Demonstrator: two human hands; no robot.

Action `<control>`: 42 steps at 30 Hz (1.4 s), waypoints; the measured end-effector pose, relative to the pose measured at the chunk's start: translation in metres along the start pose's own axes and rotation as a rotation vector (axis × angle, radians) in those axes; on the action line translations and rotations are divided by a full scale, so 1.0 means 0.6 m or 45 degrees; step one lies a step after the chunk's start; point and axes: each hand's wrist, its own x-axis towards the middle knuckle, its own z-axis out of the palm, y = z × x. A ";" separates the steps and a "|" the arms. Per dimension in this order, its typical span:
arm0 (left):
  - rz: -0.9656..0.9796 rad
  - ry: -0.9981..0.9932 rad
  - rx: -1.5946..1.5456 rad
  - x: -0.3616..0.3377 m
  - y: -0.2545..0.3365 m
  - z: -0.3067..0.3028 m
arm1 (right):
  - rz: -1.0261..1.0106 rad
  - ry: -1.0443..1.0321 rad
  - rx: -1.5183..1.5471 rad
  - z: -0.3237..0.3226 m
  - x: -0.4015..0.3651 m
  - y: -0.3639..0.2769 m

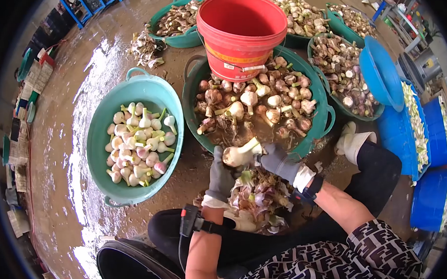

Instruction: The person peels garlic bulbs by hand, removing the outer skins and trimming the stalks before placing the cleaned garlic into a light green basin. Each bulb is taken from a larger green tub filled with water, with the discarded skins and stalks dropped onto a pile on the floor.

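Between my hands a garlic bulb with a cut stem (242,152) is held just past the near rim of a green basin (191,98) of unpeeled garlic. My left hand (220,175), in a grey glove, has its fingers at the bulb's left side. My right hand (279,162), gloved too, is closed at the stem side; whether it holds a tool is hidden. Below them lies a heap of peeled skins (262,198). A green tub (98,121) at the left holds clean white garlic (140,144).
Red buckets (241,45) stand stacked in the middle basin. More garlic basins (346,72) sit behind and at the right, with a blue basin (382,73) and blue crates (431,199). A black bucket (134,268) is at the lower left. The floor (58,163) looks wet.
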 end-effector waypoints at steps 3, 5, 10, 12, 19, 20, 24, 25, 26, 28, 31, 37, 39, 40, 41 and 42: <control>-0.021 0.095 -0.145 -0.010 0.012 0.031 | -0.918 0.285 -0.464 0.003 0.016 0.015; 0.200 0.170 0.231 -0.002 0.004 0.031 | -0.657 0.171 -0.241 -0.006 -0.002 0.008; 0.176 0.289 0.194 -0.008 0.009 0.021 | -0.397 -0.399 1.059 -0.008 -0.033 -0.009; 0.283 0.242 0.178 0.003 0.001 0.006 | -1.073 0.022 0.067 -0.016 -0.040 0.006; 0.631 0.401 0.723 -0.004 0.007 0.020 | -0.471 -0.348 0.422 -0.019 -0.036 0.011; 0.580 0.396 0.681 -0.005 0.010 0.015 | -0.479 -0.474 0.782 -0.024 -0.039 0.011; 0.497 0.023 0.371 -0.026 0.042 0.014 | -1.020 0.346 -0.153 -0.091 -0.059 0.004; 0.503 -0.027 0.305 -0.036 0.049 0.021 | -0.989 0.389 -0.206 -0.111 -0.057 0.011; 0.508 -0.079 0.240 -0.043 0.056 0.024 | -0.958 0.435 -0.260 -0.131 -0.055 0.019; 0.518 -0.299 -0.065 -0.040 0.059 0.010 | -1.106 0.493 -0.532 -0.152 -0.067 0.014; 0.455 -0.175 -0.463 -0.036 0.079 -0.029 | -1.033 0.390 -0.384 -0.167 -0.124 -0.007; 0.726 -0.465 -0.900 -0.073 0.151 -0.014 | -0.340 -0.657 -0.904 -0.135 -0.082 -0.022; 0.717 -0.292 -0.747 -0.080 0.145 0.023 | -0.076 -0.512 -0.606 -0.115 -0.008 -0.004; 0.710 -0.119 -0.597 -0.080 0.136 0.037 | 0.000 -0.393 -0.305 -0.096 0.046 0.030; 0.629 -0.159 -0.529 -0.081 0.126 0.043 | 0.060 -0.340 -0.586 -0.089 0.071 -0.003; 0.629 -0.159 -0.529 -0.079 0.117 0.043 | 0.119 -0.282 -0.865 -0.073 0.095 -0.043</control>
